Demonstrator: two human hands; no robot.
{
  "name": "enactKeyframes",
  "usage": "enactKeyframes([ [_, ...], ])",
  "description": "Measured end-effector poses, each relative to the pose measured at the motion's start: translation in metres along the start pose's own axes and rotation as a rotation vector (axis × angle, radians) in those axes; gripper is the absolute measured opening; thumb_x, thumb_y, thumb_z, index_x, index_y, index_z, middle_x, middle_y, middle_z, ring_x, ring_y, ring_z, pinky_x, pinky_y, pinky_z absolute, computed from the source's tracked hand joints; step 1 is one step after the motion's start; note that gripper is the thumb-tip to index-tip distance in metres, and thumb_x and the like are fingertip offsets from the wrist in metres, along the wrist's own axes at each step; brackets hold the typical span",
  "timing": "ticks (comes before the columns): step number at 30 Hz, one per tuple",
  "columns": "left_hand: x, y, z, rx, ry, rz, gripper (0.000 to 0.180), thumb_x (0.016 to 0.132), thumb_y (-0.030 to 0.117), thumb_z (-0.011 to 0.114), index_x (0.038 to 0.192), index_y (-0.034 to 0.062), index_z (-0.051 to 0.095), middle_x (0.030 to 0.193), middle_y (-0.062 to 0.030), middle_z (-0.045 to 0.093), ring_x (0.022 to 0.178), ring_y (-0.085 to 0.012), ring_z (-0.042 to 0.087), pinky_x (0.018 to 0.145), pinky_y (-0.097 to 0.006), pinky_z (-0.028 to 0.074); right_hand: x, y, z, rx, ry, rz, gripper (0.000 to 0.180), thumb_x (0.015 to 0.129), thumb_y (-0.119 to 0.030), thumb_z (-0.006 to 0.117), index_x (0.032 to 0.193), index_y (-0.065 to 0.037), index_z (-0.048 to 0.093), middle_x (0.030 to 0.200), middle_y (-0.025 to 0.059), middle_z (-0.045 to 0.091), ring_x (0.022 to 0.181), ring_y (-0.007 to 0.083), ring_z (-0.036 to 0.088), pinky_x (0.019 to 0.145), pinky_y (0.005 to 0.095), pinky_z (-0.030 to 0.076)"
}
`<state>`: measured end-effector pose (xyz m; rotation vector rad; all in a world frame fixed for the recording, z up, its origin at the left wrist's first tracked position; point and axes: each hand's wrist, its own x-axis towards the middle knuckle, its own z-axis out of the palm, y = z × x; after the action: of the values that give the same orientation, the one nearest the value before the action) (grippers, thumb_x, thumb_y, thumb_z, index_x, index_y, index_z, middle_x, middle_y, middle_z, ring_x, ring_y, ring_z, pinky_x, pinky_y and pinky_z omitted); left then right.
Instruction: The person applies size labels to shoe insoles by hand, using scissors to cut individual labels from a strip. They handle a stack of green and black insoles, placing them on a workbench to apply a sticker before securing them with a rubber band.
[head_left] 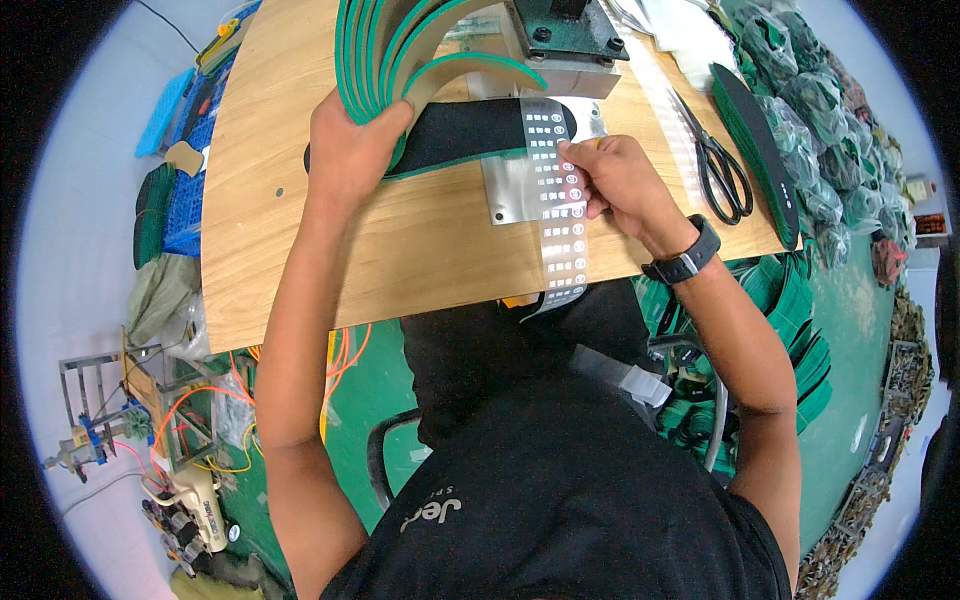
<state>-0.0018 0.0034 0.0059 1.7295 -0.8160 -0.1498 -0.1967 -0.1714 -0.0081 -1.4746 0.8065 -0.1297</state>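
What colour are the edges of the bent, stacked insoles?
The bent, stacked insoles have green edges; head view.

On the pale brown, wood-grained table (260, 215) we see a black, green-edged insole (460, 135), bent insoles (372, 50) striped green and beige, and a clear strip (560, 232) (white marks repeat down it). Left of the table we find a blue basket (186, 228); right of the table, dark green bags (815, 105).

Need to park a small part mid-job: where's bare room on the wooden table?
Two patches of the wooden table look bare: left of the left hand, out to the left edge; and along the near edge, between the left forearm and the printed strip. The right side is crowded: right hand, scissors and an insole along the right edge.
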Motion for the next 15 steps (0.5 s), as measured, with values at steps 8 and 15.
enactKeyframes([
  [8,0.0009,-0.0017,0.002,0.025,0.017,-0.006,0.022,0.075,0.018,0.066,0.086,-0.0004,0.063,0.071,-0.0023,0.061,0.065,-0.0086,0.051,0.063,-0.027,0.045,-0.0016,-0.0025,0.0008,0.023,0.011,0.008,0.03,0.089,-0.021,0.058,0.068,0.0,0.06,0.058,0.006,0.058,0.043,0.0103,0.052,0.038,0.0218,0.043],
  [15,-0.0051,0.0068,0.0076,0.116,0.0,0.001,0.026,0.076,0.022,0.069,0.09,0.0004,0.064,0.071,-0.0047,0.063,0.066,-0.0108,0.055,0.066,-0.028,0.047,0.0005,-0.0008,0.0022,0.028,0.004,0.015,0.029,0.09,-0.02,0.057,0.07,0.001,0.062,0.058,0.0073,0.059,0.043,0.0114,0.051,0.038,0.0221,0.042],
])
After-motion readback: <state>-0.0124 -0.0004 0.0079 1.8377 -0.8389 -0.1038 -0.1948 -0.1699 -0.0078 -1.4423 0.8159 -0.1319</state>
